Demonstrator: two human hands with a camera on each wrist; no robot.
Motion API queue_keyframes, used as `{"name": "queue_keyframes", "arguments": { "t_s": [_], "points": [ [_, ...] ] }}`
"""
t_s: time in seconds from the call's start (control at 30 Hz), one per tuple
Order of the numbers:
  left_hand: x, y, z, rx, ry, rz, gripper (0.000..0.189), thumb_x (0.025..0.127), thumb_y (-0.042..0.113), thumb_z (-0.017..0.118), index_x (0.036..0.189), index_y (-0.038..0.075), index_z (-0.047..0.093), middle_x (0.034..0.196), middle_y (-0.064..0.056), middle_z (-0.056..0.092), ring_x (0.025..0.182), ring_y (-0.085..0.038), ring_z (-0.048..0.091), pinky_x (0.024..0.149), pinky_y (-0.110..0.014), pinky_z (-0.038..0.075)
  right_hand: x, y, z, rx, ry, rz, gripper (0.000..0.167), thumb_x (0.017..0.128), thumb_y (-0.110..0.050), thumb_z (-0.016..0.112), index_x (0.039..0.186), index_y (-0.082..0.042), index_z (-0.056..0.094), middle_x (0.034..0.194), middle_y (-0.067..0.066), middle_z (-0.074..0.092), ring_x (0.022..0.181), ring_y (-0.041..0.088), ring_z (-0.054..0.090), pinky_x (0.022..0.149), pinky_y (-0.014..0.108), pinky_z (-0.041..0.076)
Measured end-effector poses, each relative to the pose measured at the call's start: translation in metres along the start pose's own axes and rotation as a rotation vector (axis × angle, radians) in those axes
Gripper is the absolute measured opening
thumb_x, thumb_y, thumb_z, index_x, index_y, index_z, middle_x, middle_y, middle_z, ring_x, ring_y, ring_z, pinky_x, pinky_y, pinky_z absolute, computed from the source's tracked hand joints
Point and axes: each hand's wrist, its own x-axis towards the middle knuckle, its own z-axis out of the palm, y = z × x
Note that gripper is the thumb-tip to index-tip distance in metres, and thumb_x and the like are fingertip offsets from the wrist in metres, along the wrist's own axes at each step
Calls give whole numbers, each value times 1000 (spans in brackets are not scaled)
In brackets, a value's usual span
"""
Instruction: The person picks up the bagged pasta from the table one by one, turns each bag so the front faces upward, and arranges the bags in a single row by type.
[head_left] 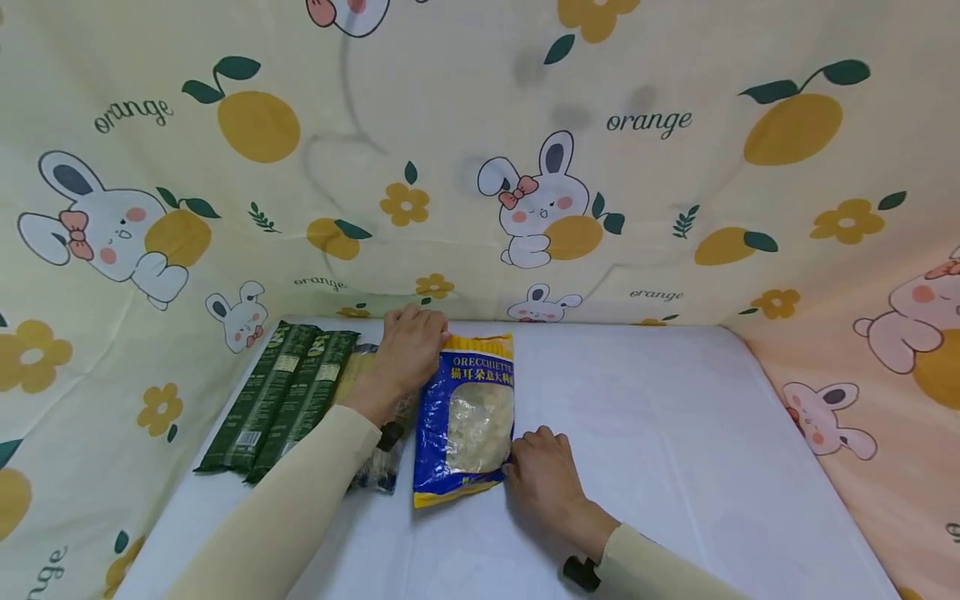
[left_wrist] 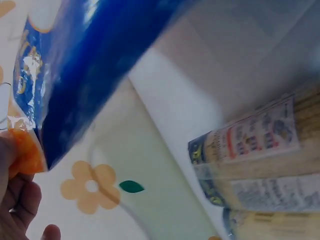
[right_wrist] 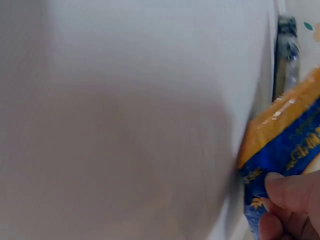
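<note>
A blue and yellow bag of orecchiette pasta [head_left: 480,425] with a clear window is held between both hands over the white table. My left hand [head_left: 411,346] pinches its orange top corner, which the left wrist view shows between thumb and fingers. Lower down, my right hand [head_left: 546,471] grips the bag's right edge close to the bottom, the thumb pressed on the blue film in the right wrist view. Beneath my left forearm lie clear packs of pale long pasta [left_wrist: 255,145], partly hidden in the head view.
Two long dark green packages [head_left: 258,400] lie side by side at the table's left. The white table [head_left: 637,417] backs onto a hanging cloth [head_left: 450,167] printed with rabbits and oranges. Similar cloth hangs along both sides.
</note>
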Motion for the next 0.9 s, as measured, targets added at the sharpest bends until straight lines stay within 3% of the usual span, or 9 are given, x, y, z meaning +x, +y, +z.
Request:
{"name": "queue_keyframes", "arguments": {
  "t_s": [0.13,0.3,0.6,0.9],
  "points": [
    [-1,1,7,-7,-74,-54,20,112,23,52,101,9,60,100,-8,71,103,-33,57,96,-55,41,-4,17,-16,-114,69,-63,29,79,-14,89,72,-13,61,71,-3,56,75,19,47,70,35,34],
    [2,10,20,-32,-141,-92,19,112,23,52,103,9,61,113,-11,73,116,-35,59,101,-58,42,-10,29,-36,-236,121,-128,27,78,-9,81,67,-11,56,67,-1,51,71,21,46,68,37,35],
    [17,33,49,20,-218,-92,23,114,30,46,107,13,59,119,-5,71,120,-31,59,104,-58,44,-26,31,-56,-325,116,-155,29,77,-5,71,65,-12,45,66,1,46,69,23,43,68,39,35],
    [25,46,65,85,-167,-6,24,114,29,48,107,10,59,113,-7,74,112,-28,61,102,-55,48,-33,39,-57,-350,135,-143,29,77,-5,68,66,-12,42,66,1,42,70,24,41,69,40,35]
  ]
}}
